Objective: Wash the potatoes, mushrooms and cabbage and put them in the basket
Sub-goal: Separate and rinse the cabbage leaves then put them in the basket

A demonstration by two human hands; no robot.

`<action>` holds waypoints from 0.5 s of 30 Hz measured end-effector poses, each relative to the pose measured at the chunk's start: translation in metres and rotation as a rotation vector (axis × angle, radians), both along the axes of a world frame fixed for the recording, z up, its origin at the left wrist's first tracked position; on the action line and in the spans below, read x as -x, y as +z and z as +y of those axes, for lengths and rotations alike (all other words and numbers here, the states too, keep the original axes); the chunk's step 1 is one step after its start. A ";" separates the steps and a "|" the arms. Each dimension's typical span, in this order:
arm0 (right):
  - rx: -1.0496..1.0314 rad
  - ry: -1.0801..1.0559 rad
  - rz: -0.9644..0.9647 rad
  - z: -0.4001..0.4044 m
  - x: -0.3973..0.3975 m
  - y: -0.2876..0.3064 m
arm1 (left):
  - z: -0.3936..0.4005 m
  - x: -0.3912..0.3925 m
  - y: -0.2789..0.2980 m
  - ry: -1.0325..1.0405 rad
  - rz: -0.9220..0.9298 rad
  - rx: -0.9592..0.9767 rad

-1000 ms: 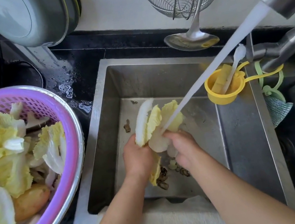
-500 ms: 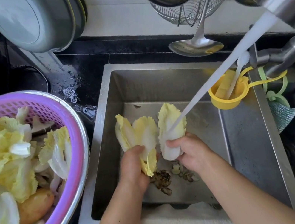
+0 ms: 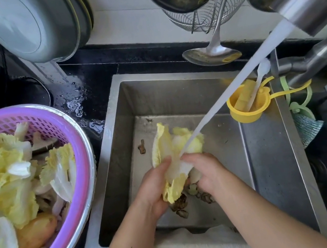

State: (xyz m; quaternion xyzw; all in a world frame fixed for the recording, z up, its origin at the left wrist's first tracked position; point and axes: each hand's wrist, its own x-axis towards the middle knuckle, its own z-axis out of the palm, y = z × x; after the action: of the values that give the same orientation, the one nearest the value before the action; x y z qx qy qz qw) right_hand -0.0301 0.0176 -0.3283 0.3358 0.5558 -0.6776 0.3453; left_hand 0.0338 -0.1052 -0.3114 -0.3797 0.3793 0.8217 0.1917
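Left hand (image 3: 155,187) fingers curl round cabbage leaves (image 3: 170,155), gripping the bunch from the left. Right hand (image 3: 205,173) fingers bent, pinching the white stem end from the right. Half a second ago the leaves were fanned apart, one bunch per hand; now they are gathered into one bunch. Leaves sit over the sink (image 3: 271,148) under the water stream (image 3: 229,94), long axis roughly upright in view, tips pointing away. Mushrooms (image 3: 181,205) lie below the hands. Basket (image 3: 67,129) sits left.

hands (image 3: 156,187) rinsing cabbage leaves (image 3: 168,147), sink (image 3: 271,148)
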 end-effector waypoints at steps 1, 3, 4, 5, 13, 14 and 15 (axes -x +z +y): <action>-0.013 -0.065 0.012 0.005 0.003 -0.001 | 0.000 0.000 -0.001 0.014 -0.038 -0.025; -0.045 -0.198 0.049 0.019 0.011 0.000 | -0.001 0.001 -0.001 0.049 -0.102 -0.054; -0.057 -0.236 0.068 0.026 0.015 0.002 | -0.002 0.001 -0.002 0.060 -0.120 -0.059; -0.066 -0.235 0.089 0.032 0.019 0.003 | -0.002 0.001 -0.001 0.055 -0.125 -0.058; -0.010 0.112 0.102 0.026 0.013 0.012 | 0.002 -0.001 -0.005 -0.107 0.015 0.240; 0.053 0.122 0.067 0.023 0.010 0.014 | 0.000 -0.001 -0.007 -0.092 0.012 0.237; 0.096 0.115 0.043 0.021 0.007 0.015 | 0.000 -0.001 -0.007 -0.080 0.011 0.224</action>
State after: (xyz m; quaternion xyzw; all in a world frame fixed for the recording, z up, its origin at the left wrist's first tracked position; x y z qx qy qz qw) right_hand -0.0370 0.0390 -0.3138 0.2716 0.5483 -0.6896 0.3874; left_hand 0.0344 -0.1053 -0.3182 -0.3788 0.4848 0.7678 0.1787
